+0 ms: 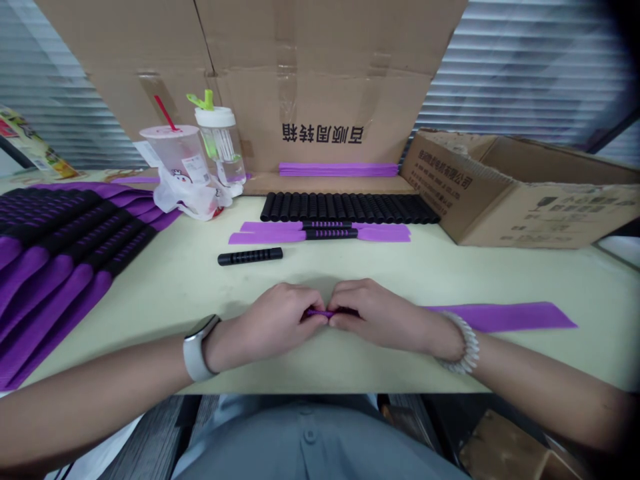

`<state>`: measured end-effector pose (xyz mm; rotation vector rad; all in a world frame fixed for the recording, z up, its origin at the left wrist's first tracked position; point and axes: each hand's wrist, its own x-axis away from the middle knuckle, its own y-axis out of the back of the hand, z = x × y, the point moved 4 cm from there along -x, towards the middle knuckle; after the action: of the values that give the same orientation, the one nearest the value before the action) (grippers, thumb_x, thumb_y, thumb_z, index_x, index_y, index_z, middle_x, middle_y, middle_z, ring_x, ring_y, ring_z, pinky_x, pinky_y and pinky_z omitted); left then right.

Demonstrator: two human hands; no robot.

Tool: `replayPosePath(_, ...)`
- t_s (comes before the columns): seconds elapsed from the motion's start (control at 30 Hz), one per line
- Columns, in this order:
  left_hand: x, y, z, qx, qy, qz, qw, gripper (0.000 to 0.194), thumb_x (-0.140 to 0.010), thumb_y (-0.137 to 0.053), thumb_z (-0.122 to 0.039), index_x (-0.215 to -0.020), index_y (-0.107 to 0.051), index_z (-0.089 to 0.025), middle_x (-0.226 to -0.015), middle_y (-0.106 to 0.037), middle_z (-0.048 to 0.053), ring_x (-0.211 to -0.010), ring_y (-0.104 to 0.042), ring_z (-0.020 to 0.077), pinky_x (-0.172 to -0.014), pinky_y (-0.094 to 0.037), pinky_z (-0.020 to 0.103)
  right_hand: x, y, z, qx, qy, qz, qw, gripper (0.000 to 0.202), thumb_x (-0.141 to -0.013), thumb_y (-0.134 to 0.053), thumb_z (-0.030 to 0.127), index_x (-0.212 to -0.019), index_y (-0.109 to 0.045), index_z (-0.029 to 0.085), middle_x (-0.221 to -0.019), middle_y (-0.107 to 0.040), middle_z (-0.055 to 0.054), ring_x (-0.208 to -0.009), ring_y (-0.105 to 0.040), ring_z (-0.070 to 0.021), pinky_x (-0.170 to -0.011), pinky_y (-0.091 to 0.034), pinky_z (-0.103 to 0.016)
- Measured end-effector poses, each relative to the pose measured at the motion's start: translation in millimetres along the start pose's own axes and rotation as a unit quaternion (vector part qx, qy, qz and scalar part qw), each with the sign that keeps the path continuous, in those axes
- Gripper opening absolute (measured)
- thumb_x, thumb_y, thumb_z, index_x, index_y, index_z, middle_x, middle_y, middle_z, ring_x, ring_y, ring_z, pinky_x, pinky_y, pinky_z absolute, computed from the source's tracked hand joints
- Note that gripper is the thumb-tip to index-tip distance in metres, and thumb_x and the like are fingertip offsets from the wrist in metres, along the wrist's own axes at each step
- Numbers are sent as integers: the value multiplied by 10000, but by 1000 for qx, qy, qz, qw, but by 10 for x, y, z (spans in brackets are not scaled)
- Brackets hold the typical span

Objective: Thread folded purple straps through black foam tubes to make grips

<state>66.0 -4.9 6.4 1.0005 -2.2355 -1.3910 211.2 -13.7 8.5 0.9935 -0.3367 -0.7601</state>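
Note:
My left hand and my right hand meet fingertip to fingertip over the front of the table. Both are closed, pinching a narrow, folded-looking part of a purple band; the fingers hide most of it. A flat purple length of band lies to the right beyond my right wrist, and the wrist hides whether it joins the pinched part. Just behind my left hand rests a loose black slotted sleeve. Farther back, two purple bands lie flat with black sleeves around their middles.
A row of black sleeves stretches across the back, before a stack of purple bands. Sleeved purple bands are heaped at left. A drink cup, a bottle and an open cardboard box stand behind.

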Motion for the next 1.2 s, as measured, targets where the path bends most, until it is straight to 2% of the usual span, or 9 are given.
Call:
replayPosePath(0.37,-30,72,83,102,66,23,992,110,-825,-574,-223,-786,-672,-190,-730,-691,-31,-621,-597,111,-563,-411,228,-7,43,-15,30,-11,-6,999,166,-855,-567,110,-740,-671,169,-706,-610,6,-669,-549,-116,-656,-404,-246)
replayPosePath(0.57,-18,20,30,87,50,11,995,113,-818,-585,-194,-757,-680,-197,-679,-675,-43,-585,-577,101,-570,-406,229,-11,-40,-1,11,14,-32,999,144,-871,-566,135,-792,-683,159,-757,-628,-15,-707,-571,-121,-682,-433,-246)
replayPosePath(0.67,-40,71,54,41,9,22,999,128,-861,-562,-247,-814,-670,-198,-747,-682,-23,-669,-607,130,-632,-441,251,-6,-37,1,18,22,-44,999,152,-883,-560,143,-800,-686,156,-762,-630,-19,-709,-576,-124,-686,-439,-250)
replayPosePath(0.77,-90,234,245,-94,-10,-37,995,259,-916,-504,-354,-1038,-630,-164,-1023,-664,79,-951,-606,230,-832,-465,354,-11,-2,-18,31,7,-51,998,149,-874,-572,133,-788,-692,156,-752,-634,-18,-695,-578,-125,-676,-437,-250)
replayPosePath(0.8,-106,299,348,-151,9,-73,986,321,-922,-489,-371,-1121,-599,-143,-1126,-627,122,-1052,-569,273,-908,-441,408,-15,9,-28,34,1,-51,998,152,-871,-574,128,-783,-694,159,-748,-637,-17,-692,-578,-125,-674,-436,-250)
replayPosePath(0.87,-127,389,583,-250,97,-107,958,430,-905,-500,-395,-1219,-540,-104,-1219,-562,189,-1141,-506,355,-952,-400,508,-23,28,-47,35,-9,-48,998,159,-870,-573,125,-776,-695,166,-749,-644,-16,-698,-580,-128,-677,-436,-250)
replayPosePath(0.93,-133,410,773,-287,177,-91,937,502,-909,-466,-428,-1272,-499,-84,-1258,-524,225,-1154,-485,409,-929,-396,571,-28,41,-64,35,-15,-47,998,165,-873,-569,128,-773,-694,168,-756,-649,-19,-711,-584,-131,-685,-437,-251)
replayPosePath(1.03,-142,372,862,-278,202,-53,938,483,-933,-401,-426,-1291,-492,-115,-1283,-514,205,-1146,-500,410,-900,-421,585,-24,50,-76,34,-16,-44,998,169,-879,-562,134,-777,-692,169,-768,-653,-21,-731,-589,-134,-696,-439,-252)
replayPosePath(1.2,-173,350,734,-261,115,-53,957,320,-934,-435,-289,-1163,-576,-115,-1184,-565,157,-1119,-541,316,-950,-443,471,-8,42,-84,40,-14,-42,998,174,-881,-560,134,-765,-686,165,-756,-646,-20,-717,-578,-133,-690,-436,-255)
